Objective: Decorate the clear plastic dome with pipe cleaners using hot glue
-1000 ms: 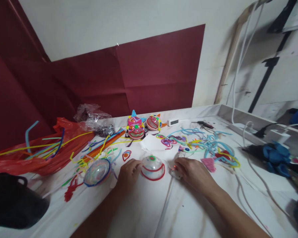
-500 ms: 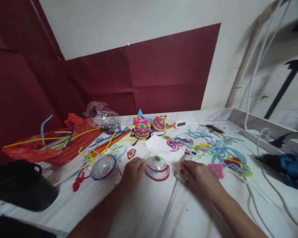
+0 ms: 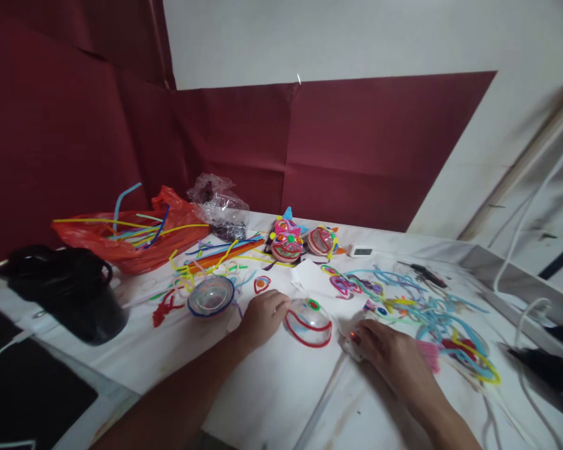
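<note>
The view has swung left, bringing what looks like a black mat further into sight

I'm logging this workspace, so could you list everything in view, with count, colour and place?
Red-trimmed dome: one, clear, between hands
Blue-rimmed dome: one, clear, left
Decorated heads: two, multicoloured, far centre
Eye-shaped piece: one, red-blue-orange, left of centre
Paper: white, centre
Fuzzy stems: many, mixed colours, both sides
Pink piece: one, right
Display: one, white, far side
Bags: red, clear; far left
Dark tool: one, far right
Black bulky item: one, left
Black flat item: one, lower left
Cables: several, white, both sides
Backdrop: dark red, behind
Tabletop: whitish, underneath
Left hand: one, beside red-trimmed dome
Right hand: one, at pale, orange-lit object
</note>
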